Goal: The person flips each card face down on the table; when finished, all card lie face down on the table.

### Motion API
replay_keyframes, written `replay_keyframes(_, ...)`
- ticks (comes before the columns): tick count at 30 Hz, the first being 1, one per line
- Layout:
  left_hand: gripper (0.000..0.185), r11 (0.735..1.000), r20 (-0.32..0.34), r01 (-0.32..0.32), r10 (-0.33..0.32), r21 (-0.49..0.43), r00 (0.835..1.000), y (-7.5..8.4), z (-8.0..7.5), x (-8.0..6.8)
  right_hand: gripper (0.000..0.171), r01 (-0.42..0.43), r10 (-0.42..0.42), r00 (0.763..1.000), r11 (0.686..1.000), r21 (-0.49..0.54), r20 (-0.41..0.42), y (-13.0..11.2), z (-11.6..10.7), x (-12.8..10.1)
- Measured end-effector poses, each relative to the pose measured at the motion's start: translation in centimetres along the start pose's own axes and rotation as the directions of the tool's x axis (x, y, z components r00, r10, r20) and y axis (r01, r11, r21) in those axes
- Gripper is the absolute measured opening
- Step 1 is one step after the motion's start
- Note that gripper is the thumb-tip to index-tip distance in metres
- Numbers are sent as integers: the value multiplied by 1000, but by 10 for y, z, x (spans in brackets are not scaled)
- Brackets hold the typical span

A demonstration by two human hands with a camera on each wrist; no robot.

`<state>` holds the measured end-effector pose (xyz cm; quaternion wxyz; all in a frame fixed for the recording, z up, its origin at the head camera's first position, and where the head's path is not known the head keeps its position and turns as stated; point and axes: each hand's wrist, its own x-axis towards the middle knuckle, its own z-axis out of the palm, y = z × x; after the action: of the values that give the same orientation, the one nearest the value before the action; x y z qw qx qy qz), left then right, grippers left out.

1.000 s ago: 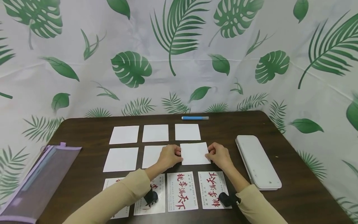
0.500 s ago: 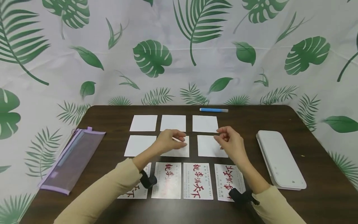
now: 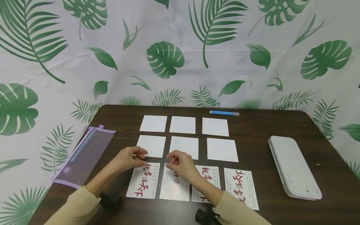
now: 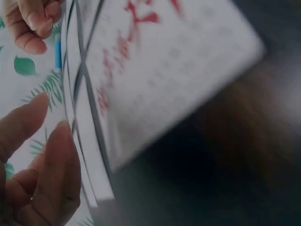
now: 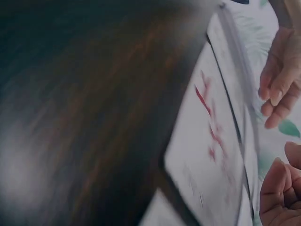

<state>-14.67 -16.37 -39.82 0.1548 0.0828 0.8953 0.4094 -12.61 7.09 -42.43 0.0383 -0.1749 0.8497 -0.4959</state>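
Note:
My left hand [image 3: 126, 159] is over the upper left corner of the leftmost printed card [image 3: 142, 184], its thumb and fingers apart with nothing between them. Beside it, my right hand [image 3: 182, 165] hovers over the second printed card [image 3: 174, 190] and hides part of its red lettering. In the right wrist view a gap shows between that hand's thumb and fingers [image 5: 273, 183]. Two more printed cards [image 3: 242, 187] complete the front row. Behind lie blank white cards in two rows, a middle row [image 3: 222, 150] and a back row [image 3: 182, 125].
A white case [image 3: 295, 168] lies on the right of the dark table [image 3: 258, 131]. At the left is a purple mesh pouch [image 3: 92, 153] with a zip. A blue marker [image 3: 224, 113] lies near the back edge, before a leaf-patterned cloth [image 3: 180, 78].
Both hands have let go of the right card of the middle row, which stays in place. They have moved left and nearer, to the printed cards. The head view has shifted.

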Motion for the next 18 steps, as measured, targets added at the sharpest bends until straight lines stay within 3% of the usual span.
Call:
replay_keyframes(8,41,998,-41,-8,10,62,999,-27,-2,-19,25,33,-24,997,991,-132,70,-6,32,11)
replay_keyframes(13,40,997,-66,3,1,71,998,-31,2,-22,27,38,-20,997,968,-249,73,-8,41,13)
replay_keyframes(18,38,995,-64,4,2,95,998,-30,2,-21,28,36,-16,997,958,-285,70,-7,42,12)
